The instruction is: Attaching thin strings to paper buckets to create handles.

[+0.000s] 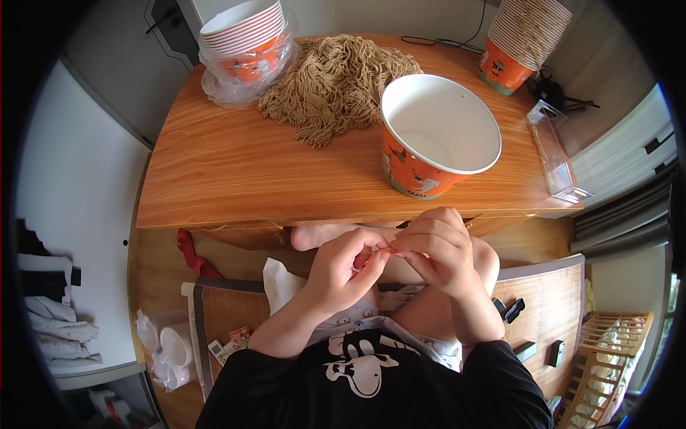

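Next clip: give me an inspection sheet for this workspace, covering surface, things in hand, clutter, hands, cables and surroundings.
Surface: low wooden table, bare at the front left.
Things in hand: something thin pinched between both hands, too small to identify; an open orange paper bucket stands near the table's front edge; a pile of tan strands lies behind it.
Clutter: bagged stack of buckets, second stack, clear plastic box.
Hands: left hand and right hand meet fingertip to fingertip below the table edge, each in a pinch grip.
Cables: dark cable at the far edge.
Surroundings: wooden rack, folded laundry.
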{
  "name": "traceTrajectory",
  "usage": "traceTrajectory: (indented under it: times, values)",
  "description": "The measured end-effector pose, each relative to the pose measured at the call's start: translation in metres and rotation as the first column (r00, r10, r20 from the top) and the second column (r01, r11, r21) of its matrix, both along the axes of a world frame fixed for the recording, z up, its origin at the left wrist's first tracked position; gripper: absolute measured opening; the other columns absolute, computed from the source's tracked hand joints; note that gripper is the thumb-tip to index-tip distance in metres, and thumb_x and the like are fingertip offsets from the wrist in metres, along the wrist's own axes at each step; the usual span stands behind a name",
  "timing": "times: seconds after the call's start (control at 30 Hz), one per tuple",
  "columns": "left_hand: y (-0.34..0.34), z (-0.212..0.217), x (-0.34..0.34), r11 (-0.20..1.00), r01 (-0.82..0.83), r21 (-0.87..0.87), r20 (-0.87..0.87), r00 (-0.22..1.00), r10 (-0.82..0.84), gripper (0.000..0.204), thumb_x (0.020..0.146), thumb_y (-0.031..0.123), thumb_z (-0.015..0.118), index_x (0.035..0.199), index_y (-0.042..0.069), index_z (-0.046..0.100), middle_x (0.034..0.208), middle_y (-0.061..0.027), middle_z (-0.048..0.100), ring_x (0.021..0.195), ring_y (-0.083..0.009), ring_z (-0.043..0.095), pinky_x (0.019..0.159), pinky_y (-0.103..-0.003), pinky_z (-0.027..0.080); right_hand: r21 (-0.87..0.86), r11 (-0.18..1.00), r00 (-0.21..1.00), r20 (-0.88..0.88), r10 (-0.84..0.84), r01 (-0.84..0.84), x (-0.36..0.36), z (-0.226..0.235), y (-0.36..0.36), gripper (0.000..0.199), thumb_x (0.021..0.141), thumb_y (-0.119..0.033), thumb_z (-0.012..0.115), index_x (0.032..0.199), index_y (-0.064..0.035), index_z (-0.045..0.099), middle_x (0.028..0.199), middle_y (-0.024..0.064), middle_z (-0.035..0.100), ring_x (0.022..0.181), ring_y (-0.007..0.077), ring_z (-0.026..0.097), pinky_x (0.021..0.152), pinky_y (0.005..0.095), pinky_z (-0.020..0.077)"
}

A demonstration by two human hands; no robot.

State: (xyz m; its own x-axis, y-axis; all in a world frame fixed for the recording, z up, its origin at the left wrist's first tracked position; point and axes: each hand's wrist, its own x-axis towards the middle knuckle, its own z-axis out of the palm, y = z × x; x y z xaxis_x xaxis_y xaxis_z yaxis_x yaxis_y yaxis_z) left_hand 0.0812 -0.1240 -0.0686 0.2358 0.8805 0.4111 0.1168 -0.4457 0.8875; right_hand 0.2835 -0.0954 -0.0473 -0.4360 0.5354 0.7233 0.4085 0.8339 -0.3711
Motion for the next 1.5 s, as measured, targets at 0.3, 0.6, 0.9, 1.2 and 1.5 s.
traceTrajectory:
  times: [0.3, 0.6, 0.9, 1.2, 1.5]
  values:
    - [-0.001, 0.003, 0.002, 0.988, -0.097, 0.124, -0.044, 0.994, 0.103, 0.012, 0.089, 0.004, 0.069, 0.099, 0.001, 0.063, 0.074, -0.0056, 0.061, 0.055, -0.0136, 0.05, 0.051, -0.027, 0.04, 0.055, 0.994, 0.987, 0.13, -0.098, 0.091, -0.011, 0.005, -0.003, 0.024, 0.072, -0.009, 0.072, 0.094, -0.0092, 0.064, 0.092, 0.0028, 0.061, 0.082, 0.0231, 0.056, 0.075, 0.0348, 0.0407]
    - [0.006, 0.007, 0.001, 0.979, -0.077, 0.191, -0.084, 0.992, 0.095, 0.011, 0.088, 0.0, 0.069, 0.096, 0.001, 0.062, 0.082, -0.0075, 0.067, 0.061, -0.0165, 0.059, 0.055, -0.028, 0.047, 0.037, 0.996, 0.985, 0.148, -0.086, 0.081, -0.011, 0.012, 0.0, 0.021, 0.072, -0.011, 0.073, 0.09, -0.0093, 0.063, 0.087, 0.003, 0.061, 0.08, 0.0239, 0.056, 0.076, 0.0354, 0.0403]
    - [0.048, 0.029, 0.019, 0.941, -0.264, 0.21, -0.015, 0.962, 0.273, 0.008, 0.087, 0.004, 0.07, 0.092, 0.005, 0.064, 0.077, -0.0063, 0.063, 0.058, -0.0181, 0.055, 0.052, -0.031, 0.043, 0.183, 0.947, 0.945, 0.147, -0.292, 0.264, 0.02, 0.086, 0.021, 0.011, 0.082, -0.01, 0.073, 0.084, -0.0079, 0.063, 0.083, 0.0062, 0.061, 0.083, 0.029, 0.059, 0.077, 0.0397, 0.0432]
    - [0.074, 0.021, 0.045, 0.894, -0.358, 0.269, 0.109, 0.934, 0.341, 0.008, 0.093, 0.004, 0.069, 0.093, 0.0, 0.063, 0.076, -0.0057, 0.064, 0.061, -0.007, 0.053, 0.053, -0.023, 0.042, -0.265, 0.936, 0.944, 0.292, -0.151, 0.232, 0.031, 0.12, 0.071, 0.013, 0.091, -0.013, 0.067, 0.091, -0.0006, 0.065, 0.088, 0.0123, 0.065, 0.086, 0.03, 0.061, 0.074, 0.0376, 0.0479]
    - [0.079, 0.02, 0.045, 0.89, -0.369, 0.267, 0.074, 0.929, 0.363, 0.007, 0.093, 0.003, 0.069, 0.093, 0.0, 0.062, 0.071, -0.0046, 0.063, 0.059, -0.0072, 0.054, 0.053, -0.023, 0.043, -0.253, 0.952, 0.936, 0.342, -0.081, 0.175, 0.027, 0.119, 0.078, 0.012, 0.092, -0.013, 0.066, 0.094, -0.0013, 0.067, 0.088, 0.0114, 0.067, 0.083, 0.0272, 0.061, 0.071, 0.0362, 0.0484]
